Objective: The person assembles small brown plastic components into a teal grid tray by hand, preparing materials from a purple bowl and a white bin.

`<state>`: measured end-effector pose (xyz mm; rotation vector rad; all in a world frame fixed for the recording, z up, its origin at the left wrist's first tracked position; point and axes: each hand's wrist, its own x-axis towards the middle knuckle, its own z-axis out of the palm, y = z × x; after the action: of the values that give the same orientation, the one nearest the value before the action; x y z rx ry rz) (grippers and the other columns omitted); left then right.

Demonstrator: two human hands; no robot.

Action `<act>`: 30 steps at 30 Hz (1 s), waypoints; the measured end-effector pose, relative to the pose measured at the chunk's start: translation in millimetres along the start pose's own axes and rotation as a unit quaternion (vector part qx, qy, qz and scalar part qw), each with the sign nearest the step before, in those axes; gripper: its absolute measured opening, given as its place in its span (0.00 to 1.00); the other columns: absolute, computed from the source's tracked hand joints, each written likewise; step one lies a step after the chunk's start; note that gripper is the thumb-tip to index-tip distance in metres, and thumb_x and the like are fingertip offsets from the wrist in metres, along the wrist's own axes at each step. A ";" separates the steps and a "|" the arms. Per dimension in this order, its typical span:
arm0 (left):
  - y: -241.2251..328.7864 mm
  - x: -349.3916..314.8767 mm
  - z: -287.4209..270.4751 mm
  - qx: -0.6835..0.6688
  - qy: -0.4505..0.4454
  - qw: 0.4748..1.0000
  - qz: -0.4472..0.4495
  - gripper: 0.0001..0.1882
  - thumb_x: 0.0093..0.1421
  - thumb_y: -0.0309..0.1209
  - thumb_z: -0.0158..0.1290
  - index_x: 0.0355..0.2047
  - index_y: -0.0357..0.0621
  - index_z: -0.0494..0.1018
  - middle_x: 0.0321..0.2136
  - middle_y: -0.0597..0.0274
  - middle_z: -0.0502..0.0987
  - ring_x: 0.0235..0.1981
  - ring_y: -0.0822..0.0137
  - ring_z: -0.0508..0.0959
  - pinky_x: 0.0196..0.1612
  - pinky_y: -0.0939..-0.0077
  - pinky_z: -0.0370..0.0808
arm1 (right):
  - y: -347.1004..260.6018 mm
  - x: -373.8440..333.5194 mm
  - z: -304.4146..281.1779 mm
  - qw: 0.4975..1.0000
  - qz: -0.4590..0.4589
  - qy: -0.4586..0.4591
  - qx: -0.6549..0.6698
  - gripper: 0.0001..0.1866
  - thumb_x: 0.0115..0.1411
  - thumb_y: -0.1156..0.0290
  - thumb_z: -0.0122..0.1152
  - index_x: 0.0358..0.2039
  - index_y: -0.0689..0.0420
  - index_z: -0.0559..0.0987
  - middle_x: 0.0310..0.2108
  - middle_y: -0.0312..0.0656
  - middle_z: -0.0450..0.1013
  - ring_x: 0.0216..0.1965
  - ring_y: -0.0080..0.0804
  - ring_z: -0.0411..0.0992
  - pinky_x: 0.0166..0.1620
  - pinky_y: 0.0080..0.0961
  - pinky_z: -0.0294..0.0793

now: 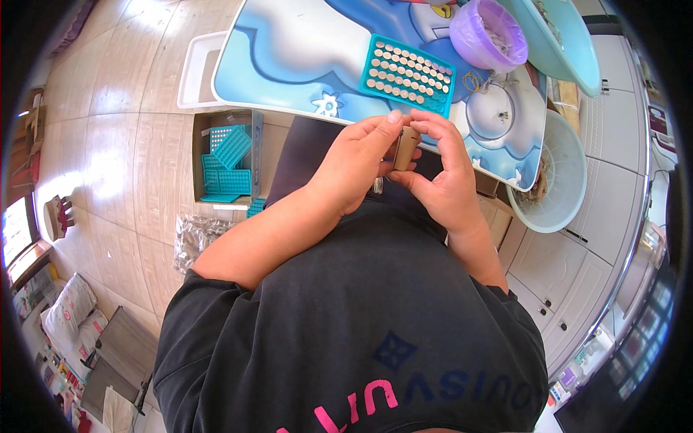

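Block point(406, 149), tan, is held in front of the person, beside the table's point(303, 43) near edge. The right hand point(451, 180) is partly closed on it, thumb at its near end and fingers curled at its far end. The left hand point(355, 157) is half closed at its left side, thumb by its top; some fingers are hidden, so I cannot tell whether they grip.

From the block, at twelve o'clock on the table, lies a teal tray point(442, 108) with rows of round silvery discs point(393, 74). A purple bucket point(464, 35) stands at one o'clock, an aqua basin point(582, 66) at two and a pale basin point(570, 198) at three. At nine o'clock, a carton point(258, 173) holds more teal trays point(234, 180); at eight lies a silvery bag point(196, 234), at ten a white bin point(191, 66).
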<state>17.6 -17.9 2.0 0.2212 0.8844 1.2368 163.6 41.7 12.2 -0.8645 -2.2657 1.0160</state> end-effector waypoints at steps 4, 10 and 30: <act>0.1 -1.7 1.1 0.014 -0.009 1.000 0.004 0.19 0.64 0.32 0.45 0.53 0.34 0.64 0.40 0.58 0.73 0.40 0.68 0.75 0.43 0.74 0.75 | 0.0 -0.3 0.9 1.000 -0.004 -0.001 -0.005 0.34 0.32 0.74 0.74 0.44 0.57 0.69 0.50 0.44 0.67 0.50 0.42 0.66 0.52 0.33 0.64; -3.8 -1.4 -0.1 0.070 -0.021 0.997 0.026 0.25 0.58 0.20 0.50 0.56 0.34 0.60 0.42 0.58 0.73 0.41 0.70 0.75 0.44 0.77 0.74 | -1.5 0.2 -0.9 1.000 -0.016 -0.006 0.000 0.34 0.34 0.74 0.73 0.45 0.57 0.69 0.49 0.45 0.67 0.50 0.42 0.66 0.52 0.32 0.65; -3.7 -12.8 4.3 0.354 0.034 0.895 0.269 0.09 0.53 0.23 0.57 0.36 0.36 0.73 0.29 0.55 0.78 0.29 0.69 0.78 0.33 0.78 0.74 | 14.3 -10.5 0.2 0.876 0.054 0.096 0.470 0.15 0.56 0.71 0.60 0.42 0.64 0.71 0.40 0.43 0.72 0.41 0.26 0.70 0.48 0.22 0.66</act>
<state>22.5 -29.2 8.6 1.0718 1.3719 1.3785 175.3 41.4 -1.1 -0.5999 -1.2785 1.7514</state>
